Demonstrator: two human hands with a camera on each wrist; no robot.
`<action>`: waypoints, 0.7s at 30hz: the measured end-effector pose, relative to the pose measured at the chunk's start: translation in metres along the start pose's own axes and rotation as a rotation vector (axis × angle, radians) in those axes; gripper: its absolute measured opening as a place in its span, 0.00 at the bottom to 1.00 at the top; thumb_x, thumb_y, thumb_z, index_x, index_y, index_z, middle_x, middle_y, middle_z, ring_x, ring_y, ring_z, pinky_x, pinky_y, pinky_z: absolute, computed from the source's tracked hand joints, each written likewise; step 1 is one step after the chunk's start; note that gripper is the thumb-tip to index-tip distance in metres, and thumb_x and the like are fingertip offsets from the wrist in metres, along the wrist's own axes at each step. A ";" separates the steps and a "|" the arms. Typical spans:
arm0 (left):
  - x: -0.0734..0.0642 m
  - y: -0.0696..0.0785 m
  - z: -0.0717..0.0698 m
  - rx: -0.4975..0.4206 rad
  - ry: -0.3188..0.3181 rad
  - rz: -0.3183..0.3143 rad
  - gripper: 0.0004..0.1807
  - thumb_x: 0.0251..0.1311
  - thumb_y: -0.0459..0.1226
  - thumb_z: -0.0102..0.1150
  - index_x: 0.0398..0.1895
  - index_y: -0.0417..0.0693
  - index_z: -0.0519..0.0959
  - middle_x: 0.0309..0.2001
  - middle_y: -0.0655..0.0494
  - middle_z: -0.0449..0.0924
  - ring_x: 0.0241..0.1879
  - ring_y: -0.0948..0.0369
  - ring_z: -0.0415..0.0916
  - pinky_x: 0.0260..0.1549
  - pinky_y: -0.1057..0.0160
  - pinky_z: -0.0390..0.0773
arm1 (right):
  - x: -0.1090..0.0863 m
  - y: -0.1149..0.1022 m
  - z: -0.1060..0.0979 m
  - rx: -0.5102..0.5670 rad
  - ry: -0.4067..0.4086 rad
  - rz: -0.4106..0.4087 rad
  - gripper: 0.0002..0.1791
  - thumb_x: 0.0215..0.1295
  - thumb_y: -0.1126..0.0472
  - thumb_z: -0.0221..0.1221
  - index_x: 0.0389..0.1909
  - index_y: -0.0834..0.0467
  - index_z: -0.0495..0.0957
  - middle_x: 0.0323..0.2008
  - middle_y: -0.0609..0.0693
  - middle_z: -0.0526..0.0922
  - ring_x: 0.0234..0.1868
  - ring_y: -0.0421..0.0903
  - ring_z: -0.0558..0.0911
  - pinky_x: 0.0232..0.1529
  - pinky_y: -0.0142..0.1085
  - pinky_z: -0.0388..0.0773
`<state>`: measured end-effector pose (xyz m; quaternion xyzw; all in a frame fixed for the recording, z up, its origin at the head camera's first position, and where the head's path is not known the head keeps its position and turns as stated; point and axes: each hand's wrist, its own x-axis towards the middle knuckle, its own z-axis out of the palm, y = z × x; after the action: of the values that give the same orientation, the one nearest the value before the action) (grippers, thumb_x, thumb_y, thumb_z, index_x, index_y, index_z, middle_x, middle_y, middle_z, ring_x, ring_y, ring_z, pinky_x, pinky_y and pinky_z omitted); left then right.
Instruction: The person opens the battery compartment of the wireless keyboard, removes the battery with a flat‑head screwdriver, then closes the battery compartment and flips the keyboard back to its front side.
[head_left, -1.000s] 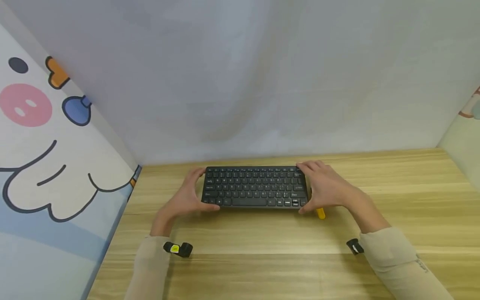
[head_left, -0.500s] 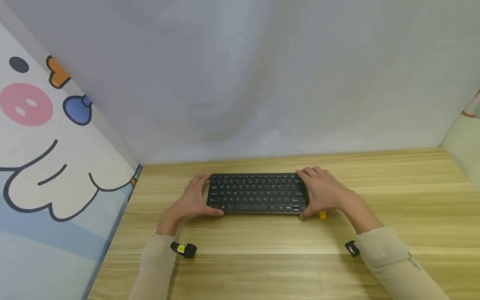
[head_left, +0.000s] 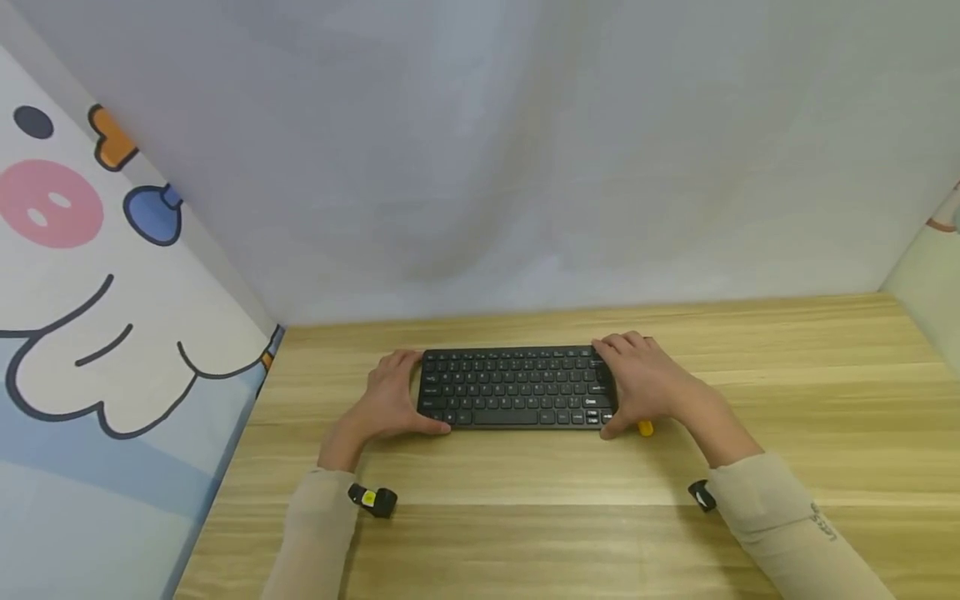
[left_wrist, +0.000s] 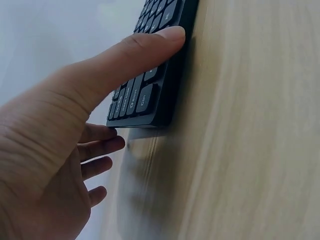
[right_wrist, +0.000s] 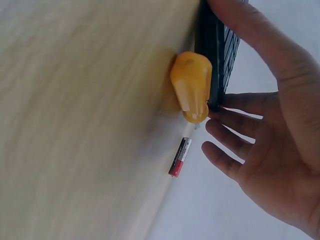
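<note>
A black compact keyboard (head_left: 517, 390) lies keys up near the back of the wooden table, against or just over its surface. My left hand (head_left: 390, 404) grips the left end. Its thumb (left_wrist: 145, 47) lies along the front edge, and its other fingers reach the back corner. My right hand (head_left: 647, 387) holds the right end between thumb and fingers. Close beside that end, partly under my right hand, is a yellow-orange handle-like object (right_wrist: 192, 80); the rest of it is hidden. Beyond it in the right wrist view lies a small battery (right_wrist: 180, 157), black and red.
The wooden table (head_left: 495, 533) runs up to a pale grey backdrop (head_left: 525, 167) behind the keyboard. A cartoon-printed panel (head_left: 112, 333) borders the left side. Another pale panel (head_left: 930, 292) stands at the right edge.
The keyboard has come down and slightly nearer, its left end shifting right. Both hands have moved with it, and the yellow-orange object shows less. Little moved in the last half second.
</note>
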<state>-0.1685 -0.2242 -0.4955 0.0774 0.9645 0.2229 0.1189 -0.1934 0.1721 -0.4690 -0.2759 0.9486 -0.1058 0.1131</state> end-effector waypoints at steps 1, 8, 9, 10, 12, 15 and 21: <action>0.000 0.000 0.000 0.003 0.001 0.002 0.74 0.31 0.64 0.82 0.80 0.43 0.54 0.79 0.42 0.55 0.80 0.40 0.49 0.79 0.34 0.46 | 0.000 0.000 0.000 -0.001 -0.002 0.003 0.74 0.30 0.34 0.81 0.76 0.68 0.59 0.73 0.65 0.68 0.72 0.66 0.66 0.75 0.63 0.62; 0.000 0.000 0.004 0.008 -0.006 -0.010 0.73 0.34 0.63 0.81 0.81 0.44 0.52 0.79 0.43 0.54 0.80 0.41 0.49 0.79 0.34 0.47 | 0.000 0.004 0.002 0.007 0.005 -0.002 0.74 0.31 0.33 0.81 0.77 0.67 0.59 0.73 0.65 0.68 0.72 0.67 0.66 0.75 0.64 0.61; 0.000 0.000 0.004 0.000 -0.006 -0.012 0.73 0.34 0.63 0.81 0.81 0.44 0.52 0.79 0.43 0.54 0.80 0.41 0.49 0.78 0.34 0.47 | 0.000 0.004 0.003 0.014 0.007 -0.002 0.75 0.31 0.33 0.81 0.77 0.67 0.58 0.73 0.65 0.68 0.72 0.67 0.66 0.75 0.65 0.60; 0.000 -0.001 0.005 -0.006 -0.007 -0.013 0.73 0.33 0.63 0.81 0.81 0.44 0.52 0.79 0.43 0.54 0.80 0.41 0.48 0.78 0.34 0.47 | -0.001 0.005 0.004 0.021 0.009 -0.001 0.75 0.31 0.33 0.81 0.77 0.67 0.58 0.73 0.65 0.67 0.72 0.67 0.66 0.75 0.66 0.60; 0.001 -0.003 0.008 -0.021 -0.006 -0.012 0.73 0.33 0.64 0.81 0.81 0.45 0.52 0.79 0.44 0.54 0.80 0.41 0.48 0.78 0.33 0.48 | -0.001 0.006 0.006 0.036 0.015 -0.001 0.75 0.31 0.33 0.81 0.77 0.67 0.58 0.73 0.66 0.67 0.72 0.68 0.65 0.74 0.67 0.59; 0.002 -0.008 0.011 -0.045 -0.003 -0.007 0.72 0.34 0.64 0.81 0.81 0.47 0.53 0.79 0.45 0.54 0.80 0.41 0.48 0.77 0.33 0.50 | -0.002 0.008 0.009 0.053 0.021 -0.003 0.75 0.31 0.33 0.81 0.77 0.67 0.57 0.74 0.66 0.66 0.73 0.68 0.64 0.74 0.68 0.58; -0.001 -0.021 0.005 -0.134 -0.030 -0.018 0.65 0.44 0.63 0.76 0.82 0.53 0.53 0.82 0.46 0.48 0.82 0.40 0.42 0.76 0.30 0.53 | -0.008 0.011 0.010 0.116 0.038 -0.025 0.76 0.34 0.32 0.80 0.78 0.67 0.55 0.75 0.67 0.63 0.75 0.69 0.61 0.74 0.70 0.56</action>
<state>-0.1686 -0.2409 -0.5087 0.0638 0.9461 0.2849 0.1401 -0.1902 0.1845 -0.4799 -0.2786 0.9394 -0.1674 0.1094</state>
